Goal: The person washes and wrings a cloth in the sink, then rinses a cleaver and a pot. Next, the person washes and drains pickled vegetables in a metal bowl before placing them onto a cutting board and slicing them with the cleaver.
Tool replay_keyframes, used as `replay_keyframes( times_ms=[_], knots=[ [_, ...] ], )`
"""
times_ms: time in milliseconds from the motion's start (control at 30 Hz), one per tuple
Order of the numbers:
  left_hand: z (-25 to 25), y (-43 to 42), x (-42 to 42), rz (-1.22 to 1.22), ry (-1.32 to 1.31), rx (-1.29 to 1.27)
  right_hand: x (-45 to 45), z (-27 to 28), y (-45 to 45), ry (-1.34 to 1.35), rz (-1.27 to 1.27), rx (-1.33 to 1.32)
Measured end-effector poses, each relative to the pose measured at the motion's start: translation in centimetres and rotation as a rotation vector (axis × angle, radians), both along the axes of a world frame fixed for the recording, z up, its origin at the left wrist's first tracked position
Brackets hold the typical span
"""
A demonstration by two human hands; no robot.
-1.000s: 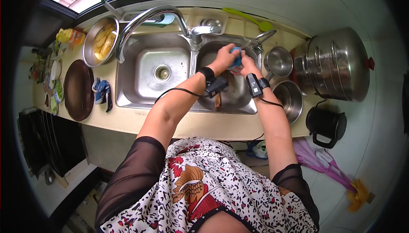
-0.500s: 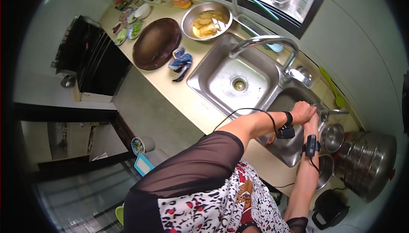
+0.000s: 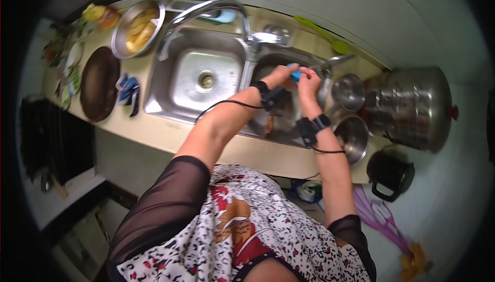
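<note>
Left hand (image 3: 280, 77), its grip clamped, and right hand (image 3: 310, 83), its grip curled in but too blurred to call, hang over the rectangular stainless-steel double sink (image 3: 248, 78), above its right basin (image 3: 289, 127); between them lies the small bright-blue object (image 3: 295, 74) the nearer left holds, long axis unclear.

There's room over the left basin (image 3: 180, 83), faucet (image 3: 198, 9) arching across its back; left hand (image 3: 281, 75) and right hand (image 3: 309, 82) block the right basin (image 3: 287, 126), steel pots (image 3: 349, 91) and steamer (image 3: 407, 107) crowding beyond.
</note>
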State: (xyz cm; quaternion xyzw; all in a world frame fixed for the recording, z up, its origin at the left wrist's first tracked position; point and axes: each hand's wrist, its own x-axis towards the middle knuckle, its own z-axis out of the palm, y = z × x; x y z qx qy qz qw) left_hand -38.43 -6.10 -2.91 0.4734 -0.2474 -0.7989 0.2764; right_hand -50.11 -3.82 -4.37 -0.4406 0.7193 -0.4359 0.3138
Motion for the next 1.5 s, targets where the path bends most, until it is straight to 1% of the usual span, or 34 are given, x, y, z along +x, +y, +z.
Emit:
replay_keyframes(
  times_ms=[33, 100, 167, 233, 300, 367, 400, 433, 467, 500, 533, 567, 600, 633, 667, 700, 733, 767, 800, 867, 900, 933, 967, 1000, 1033, 1067, 1133, 1167, 1267, 1367, 1400, 1433, 1467, 1500],
  knots=[
    [-2.3, -0.5, -0.9, 0.113, 0.085, 0.003, -0.8, -2.0, -0.5, -0.095, -0.134, -0.086],
    [-1.8, -0.3, -0.8, 0.165, 0.236, -0.057, -2.1, -2.9, -0.8, -0.013, -0.269, 0.083],
    [-2.3, -0.8, -0.7, 0.114, 0.213, -0.071, -3.7, -4.3, -1.5, -0.220, -0.332, 0.208],
    [-2.7, -0.8, -0.8, 0.095, 0.200, -0.095, -4.4, -2.1, -2.1, -0.383, -0.311, 0.338],
    [-2.8, -0.4, -1.2, 0.133, 0.214, -0.077, -4.5, 0.1, -2.8, -0.583, -0.489, 0.498],
    [-4.7, -0.9, -1.5, 0.127, 0.209, -0.032, -4.3, 0.6, -3.4, -0.734, -0.675, 0.504],
    [-4.4, -0.8, -1.4, 0.145, 0.317, 0.020, -5.4, -1.6, -4.3, -0.768, -0.726, 0.523],
    [-3.5, -0.4, -1.2, 0.164, 0.423, 0.074, -4.9, -0.1, -3.9, -0.709, -0.682, 0.486],
    [-2.2, -0.1, -1.0, 0.186, 0.530, 0.122, -7.0, -5.2, -5.1, -0.750, -0.601, 0.466],
    [-0.4, 0.1, -0.6, 0.203, 0.490, 0.164, -9.1, -10.6, -6.4, -0.790, -0.520, 0.446],
    [-1.7, -0.2, -0.5, 0.153, 0.549, 0.182, -9.1, -9.4, -6.8, -0.632, -0.357, 0.427],
    [-2.7, -0.6, -0.4, 0.089, 0.440, 0.264, -11.0, -8.5, -6.1, 0.171, 0.153, 0.409],
    [-2.6, -0.2, -0.7, 0.122, 0.288, 0.092, -12.4, -7.8, -6.4, 0.693, 0.418, 0.300],
    [2.6, 1.5, 0.7, 0.082, 0.116, 0.060, -13.6, -7.6, -6.9, 0.918, 0.516, 0.198],
    [2.6, 2.2, 1.4, 0.023, 0.082, -0.143, -15.2, -7.8, -7.3, 1.044, 0.550, 0.054],
    [3.3, 2.7, 1.8, 0.027, 0.040, -0.149, -14.7, -7.2, -7.6, 0.949, 0.515, 0.057],
    [3.8, 3.1, 2.1, 0.031, -0.001, -0.154, -13.8, -6.5, -7.6, 0.735, 0.445, 0.094],
    [-0.9, 2.5, 0.6, 0.111, -0.028, -0.190, -12.1, -6.2, -7.7, 0.440, 0.327, 0.121],
    [-2.7, 2.2, -0.3, 0.153, -0.282, -0.295, -10.1, -5.9, -7.6, 0.063, 0.152, 0.178],
    [-0.8, 3.3, 0.4, 0.176, -0.337, -0.357, -6.3, -0.3, -5.6, -0.662, -0.309, 0.207],
    [-1.4, 3.3, 0.5, 0.123, -0.387, -0.404, -6.2, -1.1, -5.3, -0.759, -0.079, 0.272],
    [-1.9, 3.6, 0.4, 0.176, -0.428, -0.508, -5.2, -1.3, -4.2, -0.878, -0.029, 0.357],
    [-2.2, 3.8, 0.3, 0.230, -0.468, -0.610, -2.5, 0.2, -2.7, -0.851, -0.078, 0.451],
    [-2.1, 4.2, 0.6, 0.235, -0.373, -0.629, -1.2, 1.3, -1.2, -0.850, 0.086, 0.617],
    [-1.8, 4.7, 1.2, 0.239, -0.277, -0.644, -0.4, 1.3, 0.0, -1.071, 0.349, 0.728],
    [-1.1, 5.2, 1.9, 0.194, -0.292, -0.643, 2.4, 4.7, 2.2, -1.163, 0.426, 0.767],
    [-0.8, 5.9, 2.8, 0.177, -0.292, -0.820, 4.8, 7.0, 5.1, -1.253, 0.497, 0.768],
    [-0.6, 6.1, 3.2, 0.167, -0.294, -0.910, 5.2, 7.2, 5.8, -1.264, 0.490, 0.773],
    [-0.9, 7.7, 4.7, 0.060, -0.293, -0.905, 5.4, 7.4, 6.2, -1.342, 0.486, 0.794],
    [-2.6, 8.2, 5.2, -0.111, -0.226, -0.942, 2.7, 3.0, 6.1, -1.207, 0.756, 0.911],
    [-3.5, 8.0, 5.5, -0.178, -0.196, -0.960, 2.8, 3.1, 5.8, -1.205, 0.802, 1.046],
    [-3.8, 7.8, 6.4, -0.245, -0.170, -0.975, 2.9, 2.8, 5.9, -1.164, 0.794, 1.066],
    [2.1, 10.0, 8.0, -0.271, -0.182, -0.710, 3.2, 3.2, 5.9, -1.155, 0.824, 1.075],
    [2.1, 10.1, 7.6, -0.258, -0.139, -0.595, 3.5, 3.8, 6.1, -1.148, 0.851, 1.083]
  ],
)
